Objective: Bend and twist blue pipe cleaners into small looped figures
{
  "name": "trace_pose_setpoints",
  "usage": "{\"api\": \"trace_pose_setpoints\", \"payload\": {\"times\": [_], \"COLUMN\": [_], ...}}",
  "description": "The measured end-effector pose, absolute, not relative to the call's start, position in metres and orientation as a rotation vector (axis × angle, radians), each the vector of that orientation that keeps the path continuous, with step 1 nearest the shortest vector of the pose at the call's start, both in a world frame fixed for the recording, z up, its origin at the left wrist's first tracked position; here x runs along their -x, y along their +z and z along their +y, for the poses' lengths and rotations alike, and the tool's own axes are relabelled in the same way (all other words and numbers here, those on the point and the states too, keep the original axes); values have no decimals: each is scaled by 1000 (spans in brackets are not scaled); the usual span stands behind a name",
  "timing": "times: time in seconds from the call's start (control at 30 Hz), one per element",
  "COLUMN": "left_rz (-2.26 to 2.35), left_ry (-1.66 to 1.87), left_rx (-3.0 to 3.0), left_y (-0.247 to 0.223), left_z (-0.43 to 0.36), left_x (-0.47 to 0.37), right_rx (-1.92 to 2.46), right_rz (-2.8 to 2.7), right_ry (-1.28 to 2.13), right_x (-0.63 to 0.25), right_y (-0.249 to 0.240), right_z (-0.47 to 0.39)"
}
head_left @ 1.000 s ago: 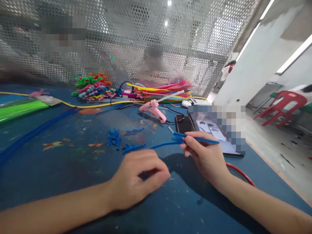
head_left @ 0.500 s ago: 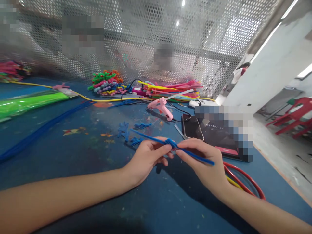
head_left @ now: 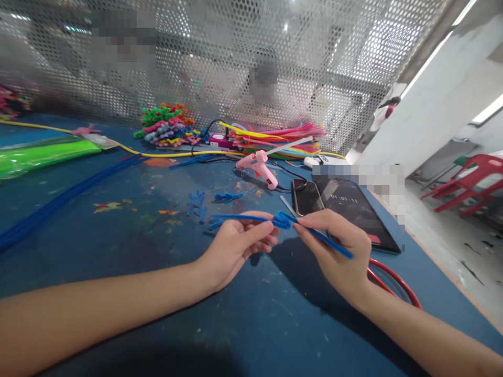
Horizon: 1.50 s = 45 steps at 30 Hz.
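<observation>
The blue pipe cleaner (head_left: 282, 220), folded into a small zigzag at its middle, is held just above the blue table (head_left: 251, 324), pinched between thumb and fingers by the left hand (head_left: 241, 241) on one side of the folds and by the right hand (head_left: 338, 246) on the other. Near the left hand lie small branched blue pieces (head_left: 197, 204), while beyond the hands are a pink glue gun (head_left: 257, 166), a phone (head_left: 307, 197) and a tablet (head_left: 356, 212) showing a timer. Farther back, bundles of colourful pipe cleaners (head_left: 275, 140) lie before a perforated metal screen (head_left: 220, 68).
</observation>
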<state>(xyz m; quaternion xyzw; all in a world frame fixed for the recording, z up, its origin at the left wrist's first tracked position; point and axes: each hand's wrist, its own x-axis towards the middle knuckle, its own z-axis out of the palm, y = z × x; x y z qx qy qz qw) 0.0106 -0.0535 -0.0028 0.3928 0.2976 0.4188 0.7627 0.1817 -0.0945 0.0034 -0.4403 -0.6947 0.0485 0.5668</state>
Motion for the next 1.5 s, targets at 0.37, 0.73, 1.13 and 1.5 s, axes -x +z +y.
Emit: {"api": "trace_pose_setpoints", "payload": {"times": [0.37,0.73,1.13,1.5], "left_rz": [715,658,591,644], "left_ry": [890,792,465,1072], "left_rx": [-894,-1431,-1621,-2789], "left_y": [-3,6,16,8], "left_z": [-53,-40,-43,-34], "left_x": [-11,3,2,17], "right_rx": [1081,1046,1136,1195], "right_rz": [-1554,-944,-1442,-1354], "right_ry": [86,1115,1832,1668], "right_x": [-180,-205,-186,-184], "right_y": [5,21,21,11], "right_z": [-97,-71,-97,-95]}}
